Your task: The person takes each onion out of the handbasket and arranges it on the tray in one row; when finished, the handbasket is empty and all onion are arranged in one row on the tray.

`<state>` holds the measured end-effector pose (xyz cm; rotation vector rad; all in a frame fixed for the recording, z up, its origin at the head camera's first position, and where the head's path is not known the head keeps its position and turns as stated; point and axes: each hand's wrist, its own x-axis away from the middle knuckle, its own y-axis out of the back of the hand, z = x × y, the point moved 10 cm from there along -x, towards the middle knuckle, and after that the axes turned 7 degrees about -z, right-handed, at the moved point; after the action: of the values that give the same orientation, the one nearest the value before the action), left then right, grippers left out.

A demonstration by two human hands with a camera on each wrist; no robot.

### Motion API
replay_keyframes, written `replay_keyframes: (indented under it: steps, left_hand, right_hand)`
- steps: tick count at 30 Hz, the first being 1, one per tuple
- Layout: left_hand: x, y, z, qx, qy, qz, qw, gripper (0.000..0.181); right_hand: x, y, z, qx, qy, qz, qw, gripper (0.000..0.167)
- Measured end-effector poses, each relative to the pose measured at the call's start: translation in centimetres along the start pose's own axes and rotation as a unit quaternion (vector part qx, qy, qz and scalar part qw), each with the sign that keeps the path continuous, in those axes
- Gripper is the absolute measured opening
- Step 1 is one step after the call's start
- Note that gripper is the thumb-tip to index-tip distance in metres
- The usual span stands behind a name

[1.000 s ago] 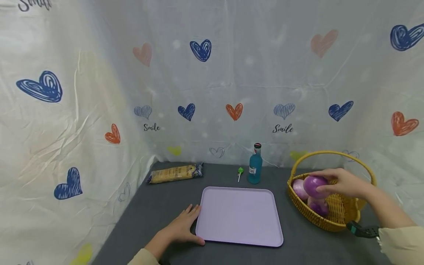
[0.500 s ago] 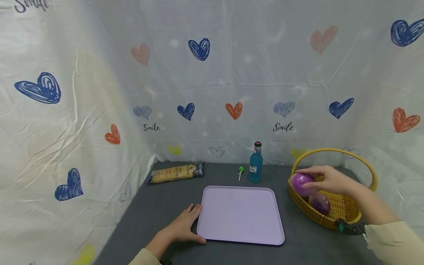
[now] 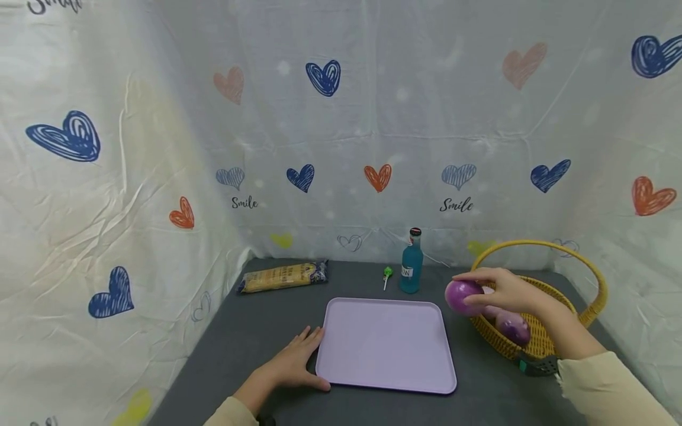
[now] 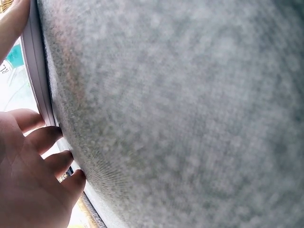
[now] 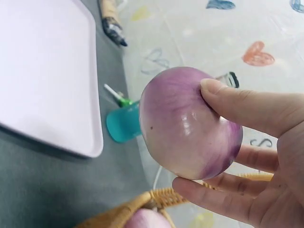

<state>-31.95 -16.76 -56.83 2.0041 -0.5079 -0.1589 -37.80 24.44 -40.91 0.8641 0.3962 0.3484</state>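
Note:
My right hand (image 3: 503,291) grips a purple onion (image 3: 462,297) between thumb and fingers, over the left rim of a yellow wicker basket (image 3: 498,348). The right wrist view shows the same onion (image 5: 187,123) close up, its skin shading from purple to pale. Other onions lie in the basket, among them a dark purple one (image 3: 513,328). At the left edge of a pale lilac tray (image 3: 386,346), my left hand (image 3: 293,362) rests with fingers spread and touches the rim. In the left wrist view its fingertips meet the tray's edge (image 4: 40,80).
A blue bottle (image 3: 411,266) stands upright behind the tray, beside a green lollipop (image 3: 387,274). At the back left lies a yellow packet (image 3: 283,278). The basket's tall handle (image 3: 538,242) arches above it. A heart-printed curtain (image 3: 341,130) hangs behind the grey table.
My right hand has carried the onion leftward, from inside the basket to just past its left rim. My left hand has stayed at the tray's edge.

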Motion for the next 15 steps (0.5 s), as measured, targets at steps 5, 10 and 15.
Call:
replay_keyframes:
  steps: [5, 10, 15]
  left_hand:
    - [0.1, -0.1, 0.2, 0.001, 0.003, 0.001, 1.0, 0.125]
    - [0.1, -0.2, 0.3, 0.002, 0.006, 0.0, 1.0, 0.125]
    - [0.1, -0.2, 0.3, 0.002, 0.01, 0.0, 0.9999, 0.124]
  right_hand:
    - [-0.9, -1.3, 0.6, -0.015, -0.002, 0.004, 0.9999, 0.048]
    - [-1.5, -2.4, 0.9, -0.025, -0.006, 0.009, 0.9996, 0.048]
    - [-2.1, -3.5, 1.3, -0.041, -0.003, 0.012, 0.9991, 0.05]
